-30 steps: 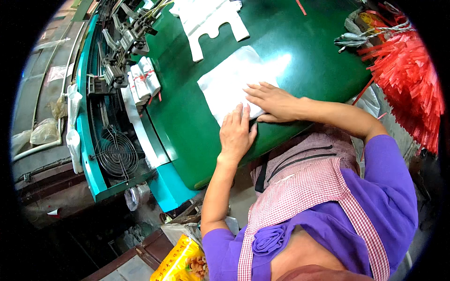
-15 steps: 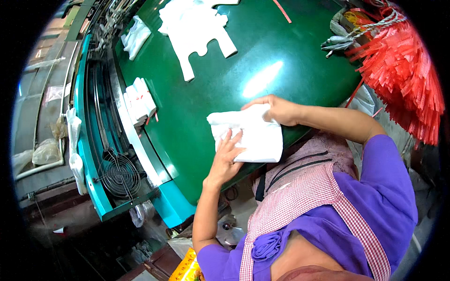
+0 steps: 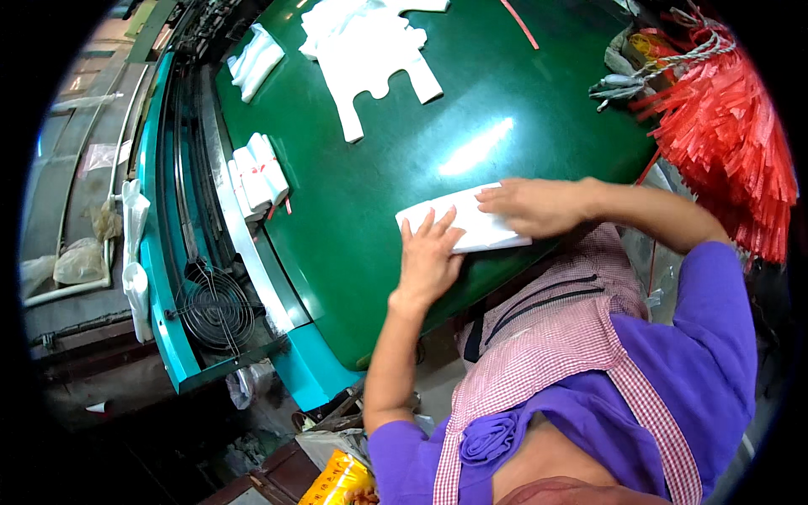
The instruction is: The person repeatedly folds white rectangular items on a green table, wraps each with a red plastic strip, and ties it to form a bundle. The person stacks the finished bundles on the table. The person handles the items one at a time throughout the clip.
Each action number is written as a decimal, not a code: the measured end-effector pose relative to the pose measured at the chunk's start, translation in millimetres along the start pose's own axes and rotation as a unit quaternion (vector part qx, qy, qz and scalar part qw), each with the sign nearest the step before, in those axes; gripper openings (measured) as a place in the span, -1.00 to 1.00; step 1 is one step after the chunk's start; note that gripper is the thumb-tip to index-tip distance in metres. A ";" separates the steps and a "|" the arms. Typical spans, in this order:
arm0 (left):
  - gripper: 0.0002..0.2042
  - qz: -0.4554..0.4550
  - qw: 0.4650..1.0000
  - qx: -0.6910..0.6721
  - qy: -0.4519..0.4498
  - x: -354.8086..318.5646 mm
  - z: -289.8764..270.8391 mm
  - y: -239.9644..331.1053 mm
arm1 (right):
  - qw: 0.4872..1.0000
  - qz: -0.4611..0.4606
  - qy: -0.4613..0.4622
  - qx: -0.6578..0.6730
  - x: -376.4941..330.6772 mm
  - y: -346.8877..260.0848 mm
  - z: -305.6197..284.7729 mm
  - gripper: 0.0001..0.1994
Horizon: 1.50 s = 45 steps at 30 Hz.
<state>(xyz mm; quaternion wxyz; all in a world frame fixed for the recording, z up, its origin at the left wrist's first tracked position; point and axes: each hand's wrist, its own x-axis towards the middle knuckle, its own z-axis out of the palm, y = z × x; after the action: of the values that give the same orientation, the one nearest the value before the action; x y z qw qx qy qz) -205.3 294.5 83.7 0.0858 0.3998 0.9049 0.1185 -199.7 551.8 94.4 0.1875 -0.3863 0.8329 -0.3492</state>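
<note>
A folded bundle of white plastic bags (image 3: 467,220) lies flat near the front edge of the green tabletop (image 3: 353,227). My left hand (image 3: 432,251) presses on its left part with the fingers spread. Across its right part rests my right hand (image 3: 539,206), fingers stretched out flat and palm down. Farther back, a pile of white plastic vest bags (image 3: 370,50) is spread out with the handles toward me. Tied rolls of white bags (image 3: 258,175) sit at the table's left edge, and another white bundle (image 3: 254,63) lies beyond them.
A large bunch of red plastic strips (image 3: 724,143) hangs at the right, with grey cords (image 3: 665,63) beside it. Along the left runs a teal machine frame (image 3: 160,252) with a round wire fan guard (image 3: 217,310). One red strip (image 3: 520,23) lies at the table's far side.
The white bundle has been folded over into a narrower strip and lies flatter. My right hand has come from its far edge onto its top; my left hand has shifted right.
</note>
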 end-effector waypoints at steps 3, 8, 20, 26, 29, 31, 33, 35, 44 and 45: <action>-0.55 -0.023 0.999 0.031 -0.005 -9.3 3.8 34.0 | 0.978 0.046 0.115 -0.170 -17.9 -19.4 53.8 -0.34; -0.71 -0.106 0.990 -0.084 0.036 -25.5 -10.7 5.9 | 0.984 0.046 0.140 -0.102 -3.0 -4.3 33.0 -0.65; -0.65 -0.130 0.964 -0.230 -0.026 27.0 4.4 10.2 | 0.622 0.130 0.736 0.234 -117.0 21.8 71.9 -0.81; -0.76 -0.159 0.878 -0.451 0.002 -3.9 24.2 25.3 | 0.692 0.311 0.643 0.100 -136.8 65.0 58.4 -0.81; -0.67 -0.179 0.688 -0.702 0.055 -28.1 21.5 36.7 | 0.903 0.211 0.366 0.078 -40.7 18.0 49.2 -0.83; -0.52 -0.168 0.668 -0.724 0.034 -44.7 18.5 22.4 | 0.984 0.103 0.102 0.100 -2.0 -19.0 61.6 -0.85; -0.49 -0.165 0.653 -0.739 0.032 -55.1 8.9 18.5 | 0.997 0.013 0.042 0.066 4.6 -51.9 81.5 -0.83; -0.51 -0.144 0.674 -0.719 0.086 -53.4 -4.1 9.6 | 0.995 0.039 0.029 0.085 -0.3 -51.2 96.3 -0.80; -0.69 -0.074 0.945 -0.309 -0.075 34.0 -13.6 1.4 | 0.912 0.033 0.111 0.394 17.9 -22.7 22.1 -0.68; -0.64 -0.003 0.984 -0.173 -0.043 33.2 -6.0 -3.8 | 0.814 0.013 0.113 0.570 26.6 -21.3 22.9 -0.67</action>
<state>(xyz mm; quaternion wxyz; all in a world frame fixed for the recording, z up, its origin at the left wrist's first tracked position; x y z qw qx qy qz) -231.5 315.9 86.4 0.1926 0.3811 0.8672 0.2563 -192.3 511.4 93.0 0.2831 -0.1573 0.5049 -0.8001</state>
